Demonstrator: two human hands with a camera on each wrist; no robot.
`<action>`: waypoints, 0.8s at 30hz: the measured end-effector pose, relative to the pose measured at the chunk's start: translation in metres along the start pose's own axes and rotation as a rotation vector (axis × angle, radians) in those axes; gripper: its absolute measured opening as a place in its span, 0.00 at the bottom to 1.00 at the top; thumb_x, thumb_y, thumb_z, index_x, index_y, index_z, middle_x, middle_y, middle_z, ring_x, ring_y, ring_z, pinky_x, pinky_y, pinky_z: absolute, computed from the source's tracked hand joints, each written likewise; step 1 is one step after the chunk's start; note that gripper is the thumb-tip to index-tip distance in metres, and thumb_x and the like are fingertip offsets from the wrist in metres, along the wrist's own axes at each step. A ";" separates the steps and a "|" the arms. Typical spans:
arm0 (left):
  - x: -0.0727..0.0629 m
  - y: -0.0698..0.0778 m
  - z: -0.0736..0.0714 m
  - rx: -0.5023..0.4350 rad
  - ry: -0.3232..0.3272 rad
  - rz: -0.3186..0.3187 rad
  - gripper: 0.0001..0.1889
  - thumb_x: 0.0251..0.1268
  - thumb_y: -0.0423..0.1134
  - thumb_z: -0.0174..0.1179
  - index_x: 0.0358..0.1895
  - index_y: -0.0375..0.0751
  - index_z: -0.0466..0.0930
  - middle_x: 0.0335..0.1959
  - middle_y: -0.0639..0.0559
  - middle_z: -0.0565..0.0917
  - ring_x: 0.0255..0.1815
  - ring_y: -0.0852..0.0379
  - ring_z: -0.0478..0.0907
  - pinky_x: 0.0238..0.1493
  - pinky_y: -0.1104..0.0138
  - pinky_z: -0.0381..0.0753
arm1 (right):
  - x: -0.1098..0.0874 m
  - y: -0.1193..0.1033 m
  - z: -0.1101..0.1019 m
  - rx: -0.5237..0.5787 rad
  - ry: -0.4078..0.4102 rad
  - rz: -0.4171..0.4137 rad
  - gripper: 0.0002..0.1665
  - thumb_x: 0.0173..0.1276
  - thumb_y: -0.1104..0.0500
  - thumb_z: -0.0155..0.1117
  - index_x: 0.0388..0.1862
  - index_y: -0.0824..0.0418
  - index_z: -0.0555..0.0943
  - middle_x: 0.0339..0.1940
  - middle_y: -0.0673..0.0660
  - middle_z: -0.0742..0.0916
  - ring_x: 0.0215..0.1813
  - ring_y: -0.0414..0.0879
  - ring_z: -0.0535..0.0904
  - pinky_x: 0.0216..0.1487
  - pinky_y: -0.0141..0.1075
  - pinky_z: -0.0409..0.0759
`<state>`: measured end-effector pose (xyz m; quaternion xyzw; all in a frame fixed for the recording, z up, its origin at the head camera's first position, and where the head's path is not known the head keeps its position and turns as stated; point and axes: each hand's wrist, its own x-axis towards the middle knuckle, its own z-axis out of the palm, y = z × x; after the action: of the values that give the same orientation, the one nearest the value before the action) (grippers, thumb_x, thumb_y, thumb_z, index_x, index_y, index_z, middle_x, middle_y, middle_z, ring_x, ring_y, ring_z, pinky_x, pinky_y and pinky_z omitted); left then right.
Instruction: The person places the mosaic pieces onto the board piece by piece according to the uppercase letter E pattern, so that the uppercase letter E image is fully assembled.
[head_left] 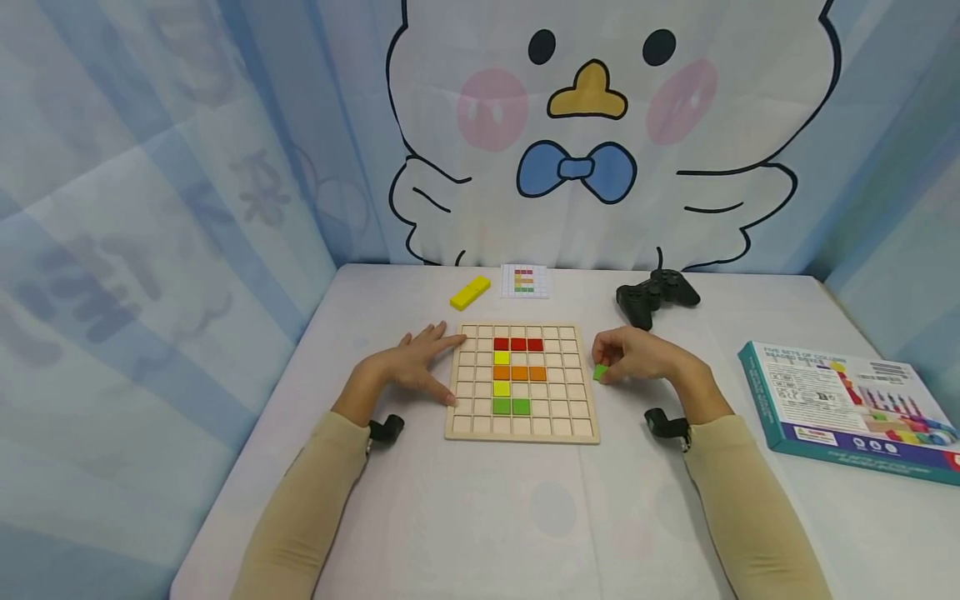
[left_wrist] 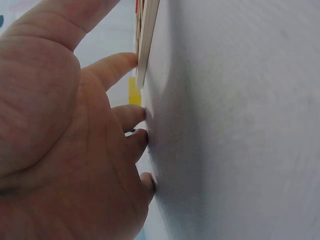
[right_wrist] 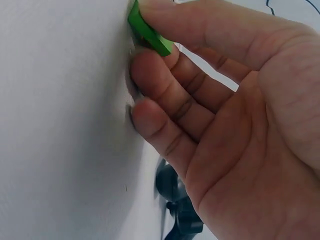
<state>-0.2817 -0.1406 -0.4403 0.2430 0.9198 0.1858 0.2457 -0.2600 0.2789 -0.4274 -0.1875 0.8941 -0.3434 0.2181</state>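
A wooden grid board (head_left: 555, 426) lies flat on the table. On it are a row of three red tiles (head_left: 518, 344), a row of three orange tiles (head_left: 519, 373), two single yellow tiles (head_left: 501, 357) and two green tiles (head_left: 512, 407). My left hand (head_left: 412, 360) has its fingers spread, with index finger and thumb at the board's left edge; the other fingertips (left_wrist: 140, 142) rest on the tabletop. To the right of the board, my right hand (head_left: 633, 354) pinches a green tile (right_wrist: 150, 31) between thumb and fingers, close over the table.
Behind the board lie a yellow block (head_left: 470, 293) and a small pattern card (head_left: 524, 282) with coloured squares. A black game controller (head_left: 657, 296) is beyond my right hand. Far right lies a flat teal and white box (head_left: 855, 408). A printed curtain (head_left: 577, 225) hangs behind the table.
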 end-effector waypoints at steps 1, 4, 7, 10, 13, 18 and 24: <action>0.000 0.000 0.000 0.000 0.000 0.000 0.62 0.49 0.66 0.77 0.86 0.62 0.48 0.88 0.44 0.34 0.88 0.44 0.27 0.85 0.42 0.27 | 0.000 0.000 0.000 0.002 0.006 0.003 0.13 0.60 0.70 0.75 0.40 0.62 0.81 0.33 0.55 0.82 0.37 0.48 0.76 0.38 0.36 0.77; 0.000 0.000 0.000 0.000 -0.003 -0.003 0.62 0.49 0.66 0.77 0.86 0.62 0.48 0.88 0.45 0.34 0.88 0.44 0.27 0.85 0.43 0.27 | -0.001 -0.001 0.001 0.017 0.026 0.015 0.09 0.65 0.69 0.72 0.43 0.63 0.82 0.32 0.56 0.83 0.35 0.48 0.78 0.37 0.37 0.79; 0.000 0.000 0.001 -0.005 -0.002 -0.002 0.62 0.49 0.66 0.77 0.86 0.62 0.48 0.88 0.44 0.34 0.88 0.43 0.28 0.85 0.42 0.28 | -0.003 -0.002 0.000 0.041 0.052 0.028 0.08 0.70 0.67 0.67 0.47 0.64 0.84 0.32 0.58 0.86 0.33 0.48 0.81 0.36 0.37 0.82; 0.000 0.000 0.001 -0.006 -0.002 -0.004 0.62 0.49 0.66 0.77 0.86 0.62 0.48 0.88 0.43 0.35 0.88 0.43 0.28 0.85 0.42 0.28 | -0.004 -0.004 -0.001 0.079 0.097 0.020 0.11 0.72 0.67 0.65 0.52 0.65 0.85 0.35 0.60 0.88 0.35 0.48 0.85 0.39 0.36 0.85; -0.001 0.000 0.001 -0.004 -0.002 -0.005 0.62 0.49 0.66 0.77 0.86 0.62 0.48 0.88 0.44 0.34 0.88 0.43 0.28 0.85 0.42 0.28 | -0.004 -0.007 -0.002 0.122 0.139 -0.018 0.16 0.71 0.68 0.64 0.56 0.67 0.84 0.40 0.63 0.87 0.38 0.48 0.87 0.42 0.35 0.87; 0.000 0.000 0.000 0.004 0.005 0.000 0.62 0.49 0.67 0.77 0.86 0.61 0.49 0.88 0.43 0.35 0.88 0.43 0.28 0.85 0.42 0.28 | -0.003 -0.015 -0.002 0.177 0.143 -0.065 0.20 0.71 0.67 0.67 0.61 0.67 0.83 0.47 0.64 0.84 0.41 0.48 0.88 0.46 0.33 0.88; 0.001 0.000 0.000 -0.005 0.000 -0.001 0.62 0.48 0.66 0.77 0.86 0.62 0.48 0.88 0.44 0.34 0.88 0.43 0.28 0.85 0.42 0.28 | -0.002 -0.025 0.001 0.222 0.120 -0.111 0.24 0.71 0.66 0.70 0.64 0.73 0.80 0.47 0.67 0.88 0.43 0.52 0.91 0.47 0.37 0.90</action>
<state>-0.2826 -0.1406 -0.4403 0.2419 0.9195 0.1878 0.2463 -0.2536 0.2621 -0.4101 -0.1905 0.8502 -0.4624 0.1645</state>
